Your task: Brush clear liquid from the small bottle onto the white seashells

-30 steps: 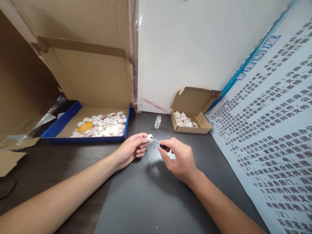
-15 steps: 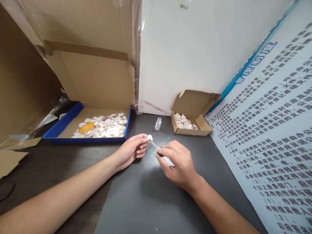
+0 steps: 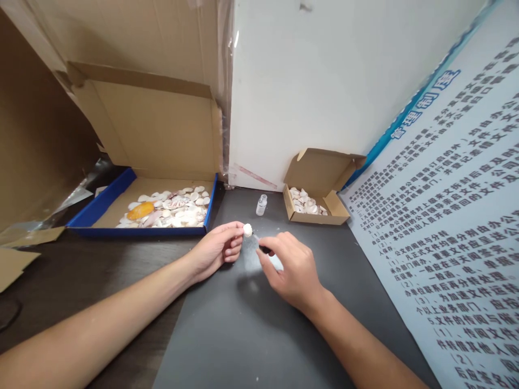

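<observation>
Between thumb and fingertips, my left hand [image 3: 221, 243] pinches a small white ribbed seashell [image 3: 247, 230]. My right hand [image 3: 290, 265] grips the black cap of a thin applicator brush [image 3: 265, 249]. Its clear stem points at the shell's right edge; whether the tip touches the shell I cannot tell. Behind both hands, an uncapped small clear glass bottle [image 3: 261, 205] with a white label stands upright on the dark grey mat [image 3: 227, 335].
At the left, an open blue-rimmed cardboard box [image 3: 138, 233] holds many white shells and one orange shell [image 3: 140, 210]. A smaller open cardboard box [image 3: 320, 219] with white shells stands at the right back. A printed board [image 3: 446, 216] rises along the right side.
The shell has turned a little, so more of its ribbed face shows. My right hand has shifted slightly left and up with the brush.
</observation>
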`<state>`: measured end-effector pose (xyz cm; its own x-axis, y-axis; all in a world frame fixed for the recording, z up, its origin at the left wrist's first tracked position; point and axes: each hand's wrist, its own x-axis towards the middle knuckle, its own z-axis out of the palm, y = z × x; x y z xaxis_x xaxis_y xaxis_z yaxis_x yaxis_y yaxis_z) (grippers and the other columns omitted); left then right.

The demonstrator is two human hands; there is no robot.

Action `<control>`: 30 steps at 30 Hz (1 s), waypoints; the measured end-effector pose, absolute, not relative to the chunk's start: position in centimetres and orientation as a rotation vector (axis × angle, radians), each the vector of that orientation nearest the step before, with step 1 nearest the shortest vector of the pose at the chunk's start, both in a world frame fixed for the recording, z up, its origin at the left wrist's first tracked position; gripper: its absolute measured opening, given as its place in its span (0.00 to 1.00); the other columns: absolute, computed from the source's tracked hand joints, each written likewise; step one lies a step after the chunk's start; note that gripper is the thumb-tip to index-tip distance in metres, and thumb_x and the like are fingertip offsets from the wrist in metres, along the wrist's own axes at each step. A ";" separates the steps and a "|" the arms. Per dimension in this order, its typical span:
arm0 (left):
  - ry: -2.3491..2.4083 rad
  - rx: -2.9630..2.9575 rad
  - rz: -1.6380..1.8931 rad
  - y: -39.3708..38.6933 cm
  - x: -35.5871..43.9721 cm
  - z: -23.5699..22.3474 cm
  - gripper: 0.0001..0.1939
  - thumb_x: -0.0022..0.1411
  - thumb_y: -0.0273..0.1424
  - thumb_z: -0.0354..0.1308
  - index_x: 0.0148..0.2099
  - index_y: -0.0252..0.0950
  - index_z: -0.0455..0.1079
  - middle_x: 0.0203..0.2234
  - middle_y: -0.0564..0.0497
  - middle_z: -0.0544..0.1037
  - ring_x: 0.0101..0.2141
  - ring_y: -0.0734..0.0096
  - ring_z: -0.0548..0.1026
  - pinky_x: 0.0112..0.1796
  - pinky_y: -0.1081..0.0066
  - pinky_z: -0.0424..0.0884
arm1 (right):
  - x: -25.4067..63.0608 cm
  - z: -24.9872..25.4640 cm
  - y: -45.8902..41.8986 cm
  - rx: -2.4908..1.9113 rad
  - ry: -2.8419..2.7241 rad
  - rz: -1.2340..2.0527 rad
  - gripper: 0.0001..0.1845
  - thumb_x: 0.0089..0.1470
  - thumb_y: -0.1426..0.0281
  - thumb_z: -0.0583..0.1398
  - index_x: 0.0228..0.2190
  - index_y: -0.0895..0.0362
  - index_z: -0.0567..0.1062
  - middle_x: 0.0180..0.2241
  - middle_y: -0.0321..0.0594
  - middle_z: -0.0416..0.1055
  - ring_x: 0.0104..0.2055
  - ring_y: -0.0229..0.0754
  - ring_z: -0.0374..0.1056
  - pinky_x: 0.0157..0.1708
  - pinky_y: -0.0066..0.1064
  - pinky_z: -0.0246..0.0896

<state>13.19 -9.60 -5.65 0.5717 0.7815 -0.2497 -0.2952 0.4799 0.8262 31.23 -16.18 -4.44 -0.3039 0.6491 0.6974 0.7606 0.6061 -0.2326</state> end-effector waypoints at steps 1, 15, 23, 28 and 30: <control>0.680 0.819 0.725 -9.6 13.2 -5.6 0.11 0.62 0.31 0.59 0.32 0.34 0.60 0.19 0.60 0.56 0.17 0.86 0.52 0.18 0.81 0.49 | 31.1 -4.5 -16.2 -1.083 -2.057 -0.199 0.06 0.61 0.73 0.57 0.36 0.57 0.74 0.26 0.38 0.69 0.29 0.40 0.62 0.30 0.30 0.56; 0.677 0.802 0.752 -9.6 13.3 -5.6 0.11 0.63 0.31 0.58 0.33 0.34 0.59 0.19 0.60 0.55 0.17 0.85 0.51 0.17 0.81 0.48 | 31.2 -4.5 -16.0 -1.156 -1.998 -0.116 0.02 0.60 0.73 0.58 0.34 0.58 0.72 0.25 0.36 0.68 0.27 0.38 0.63 0.30 0.30 0.56; 0.678 0.797 0.751 -9.7 13.2 -5.5 0.12 0.62 0.32 0.59 0.33 0.35 0.59 0.19 0.60 0.55 0.17 0.86 0.51 0.18 0.81 0.48 | 31.1 -4.4 -16.3 -1.151 -1.968 -0.090 0.02 0.59 0.71 0.58 0.33 0.56 0.71 0.23 0.34 0.68 0.24 0.36 0.64 0.28 0.28 0.56; 0.678 0.791 0.756 -9.7 13.2 -5.4 0.14 0.61 0.31 0.61 0.31 0.35 0.57 0.19 0.60 0.55 0.17 0.86 0.51 0.18 0.81 0.48 | 31.0 -4.4 -16.3 -1.194 -2.007 -0.108 0.04 0.59 0.71 0.58 0.32 0.56 0.72 0.21 0.33 0.68 0.24 0.37 0.63 0.27 0.29 0.55; 0.678 0.791 0.759 -9.6 13.2 -5.5 0.15 0.61 0.31 0.61 0.30 0.35 0.56 0.19 0.60 0.55 0.17 0.86 0.52 0.18 0.81 0.49 | 31.0 -4.4 -16.2 -1.189 -1.992 -0.102 0.04 0.59 0.71 0.58 0.32 0.56 0.71 0.21 0.33 0.68 0.24 0.37 0.63 0.28 0.29 0.55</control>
<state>13.24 -9.65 -5.47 0.5500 0.7986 -0.2445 -0.3322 0.4778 0.8133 31.02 -16.23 -4.39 -0.2412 0.7069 0.6650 0.7712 0.5555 -0.3108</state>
